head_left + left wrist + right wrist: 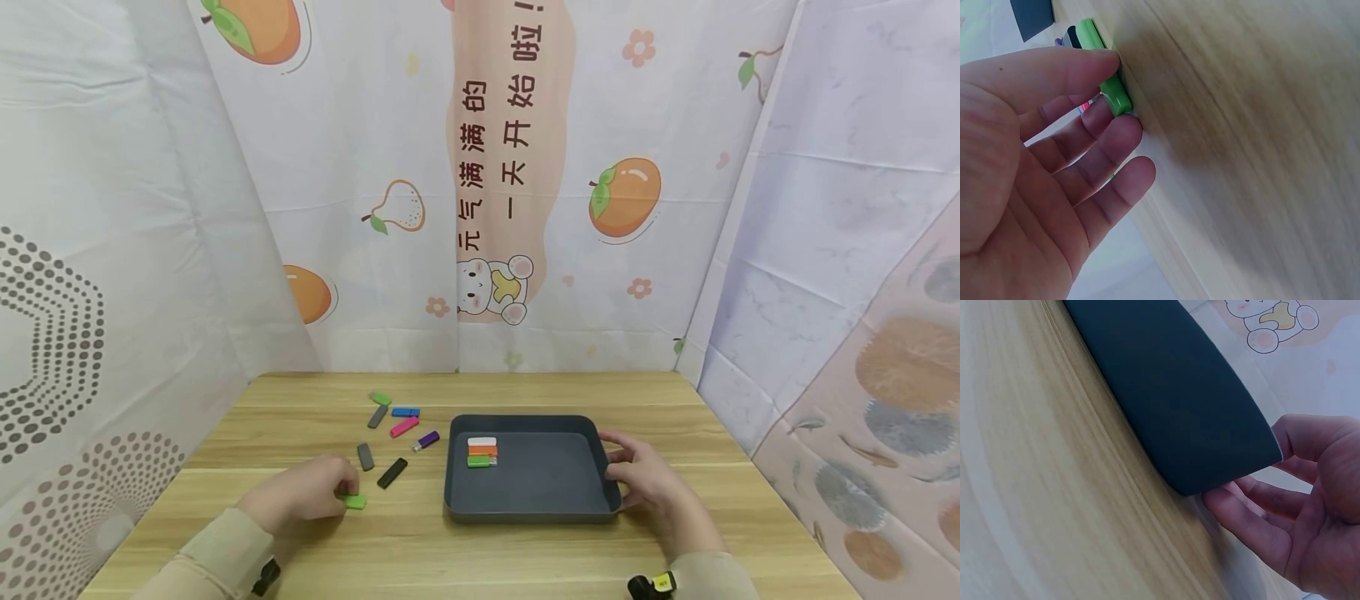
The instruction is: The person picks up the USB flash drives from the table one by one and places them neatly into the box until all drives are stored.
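Note:
My left hand [321, 488] pinches a green USB flash drive [355, 502] between thumb and fingers, close over the wooden table. In the left wrist view the drive [1116, 94] shows between the thumb and fingertips. At the right side of a dark grey tray [555, 475], my right hand [651, 477] holds the rim, its fingers over the edge. The right wrist view shows the thumb low against the tray's outer wall [1179, 400]. Inside the tray, at its left, a white drive [482, 442], an orange drive [482, 451] and a green one [477, 462] lie in a column.
Left of the tray lie a black drive [392, 473], a purple drive [427, 442], a pink one [404, 427] and a blue one [406, 412]. Grey drives [365, 457] and another green one [381, 398] lie there too. A printed curtain [375, 292] hangs behind the table.

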`<state>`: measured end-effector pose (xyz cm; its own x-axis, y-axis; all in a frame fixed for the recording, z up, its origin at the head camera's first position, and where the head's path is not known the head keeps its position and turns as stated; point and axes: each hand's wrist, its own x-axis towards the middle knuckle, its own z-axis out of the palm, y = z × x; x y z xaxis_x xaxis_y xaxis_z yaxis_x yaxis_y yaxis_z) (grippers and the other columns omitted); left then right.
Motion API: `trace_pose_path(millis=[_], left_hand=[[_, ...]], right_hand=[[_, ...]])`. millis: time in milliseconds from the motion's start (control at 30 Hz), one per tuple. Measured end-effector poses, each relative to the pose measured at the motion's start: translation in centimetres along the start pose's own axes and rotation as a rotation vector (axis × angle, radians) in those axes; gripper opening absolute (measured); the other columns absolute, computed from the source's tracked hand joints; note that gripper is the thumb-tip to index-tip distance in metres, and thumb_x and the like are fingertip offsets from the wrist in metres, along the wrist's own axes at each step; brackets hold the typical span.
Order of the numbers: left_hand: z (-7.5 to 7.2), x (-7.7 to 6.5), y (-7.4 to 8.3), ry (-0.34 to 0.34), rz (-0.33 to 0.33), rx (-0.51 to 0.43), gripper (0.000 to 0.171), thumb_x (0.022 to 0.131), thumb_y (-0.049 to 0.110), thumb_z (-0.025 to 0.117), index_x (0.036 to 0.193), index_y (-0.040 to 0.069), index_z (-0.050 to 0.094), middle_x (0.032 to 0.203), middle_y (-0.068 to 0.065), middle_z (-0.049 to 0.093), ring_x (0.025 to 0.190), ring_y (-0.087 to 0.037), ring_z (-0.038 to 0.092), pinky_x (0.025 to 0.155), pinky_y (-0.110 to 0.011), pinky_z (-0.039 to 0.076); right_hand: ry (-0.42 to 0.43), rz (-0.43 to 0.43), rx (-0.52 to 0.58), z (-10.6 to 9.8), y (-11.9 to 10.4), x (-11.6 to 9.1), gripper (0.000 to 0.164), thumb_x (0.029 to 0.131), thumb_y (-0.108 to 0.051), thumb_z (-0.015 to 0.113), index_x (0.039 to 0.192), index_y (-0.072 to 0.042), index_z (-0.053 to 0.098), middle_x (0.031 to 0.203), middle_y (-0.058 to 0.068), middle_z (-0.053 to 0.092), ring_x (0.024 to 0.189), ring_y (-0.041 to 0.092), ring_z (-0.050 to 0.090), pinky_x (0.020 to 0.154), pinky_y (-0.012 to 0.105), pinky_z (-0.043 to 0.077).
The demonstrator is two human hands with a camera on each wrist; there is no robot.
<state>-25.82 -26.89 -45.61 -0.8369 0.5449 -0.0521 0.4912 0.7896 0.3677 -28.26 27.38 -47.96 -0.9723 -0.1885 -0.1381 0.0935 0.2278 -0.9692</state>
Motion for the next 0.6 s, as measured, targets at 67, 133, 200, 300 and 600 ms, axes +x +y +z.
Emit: trace_pose_path(millis=[67, 133, 200, 300, 600], left_hand=[[0.03, 0.00, 0.00, 0.000, -0.004, 0.002, 0.026, 0.076, 0.002, 0.081, 0.075, 0.024, 0.066, 0.078, 0.013, 0.055, 0.072, -0.006, 0.049, 0.066, -0.030, 0.046], [0.04, -0.01, 0.00, -0.002, -0.008, 0.004, 0.026, 0.076, 0.002, 0.080, 0.075, 0.024, 0.066, 0.078, 0.013, 0.055, 0.072, -0.006, 0.049, 0.066, -0.030, 0.046], [0.01, -0.01, 0.02, -0.003, -0.005, 0.000, 0.026, 0.076, 0.001, 0.080, 0.075, 0.023, 0.067, 0.078, 0.013, 0.055, 0.072, -0.006, 0.049, 0.066, -0.029, 0.046], [-0.04, 0.00, 0.06, -0.003, 0.002, -0.007, 0.025, 0.076, 0.001, 0.080, 0.075, 0.023, 0.067, 0.079, 0.013, 0.056, 0.072, -0.006, 0.050, 0.065, -0.029, 0.046], [-0.01, -0.01, 0.11, -0.004, 0.009, -0.026, 0.024, 0.079, 0.003, 0.081, 0.076, 0.023, 0.067, 0.079, 0.012, 0.056, 0.071, -0.006, 0.049, 0.065, -0.030, 0.046]], right_hand=[[-0.001, -0.001, 0.000, 0.01, -0.04, 0.01, 0.076, 0.082, 0.008, 0.060, 0.154, -0.002, 0.038, 0.125, 0.030, 0.055, 0.095, 0.033, 0.063, 0.060, 0.059, 0.058], [-0.002, -0.003, 0.002, 0.02, -0.07, 0.03, 0.076, 0.082, 0.009, 0.059, 0.154, -0.002, 0.038, 0.125, 0.030, 0.055, 0.094, 0.033, 0.064, 0.060, 0.059, 0.058], [-0.003, -0.005, 0.005, 0.01, -0.07, 0.06, 0.076, 0.082, 0.009, 0.059, 0.154, -0.001, 0.037, 0.125, 0.030, 0.055, 0.094, 0.033, 0.064, 0.060, 0.059, 0.058], [0.000, -0.004, 0.007, -0.02, -0.02, 0.11, 0.077, 0.082, 0.009, 0.059, 0.154, -0.001, 0.037, 0.124, 0.030, 0.055, 0.093, 0.033, 0.064, 0.060, 0.059, 0.058], [-0.012, -0.010, 0.010, -0.06, 0.19, 0.14, 0.075, 0.083, 0.009, 0.059, 0.155, -0.001, 0.036, 0.125, 0.030, 0.055, 0.096, 0.033, 0.064, 0.061, 0.059, 0.058]])
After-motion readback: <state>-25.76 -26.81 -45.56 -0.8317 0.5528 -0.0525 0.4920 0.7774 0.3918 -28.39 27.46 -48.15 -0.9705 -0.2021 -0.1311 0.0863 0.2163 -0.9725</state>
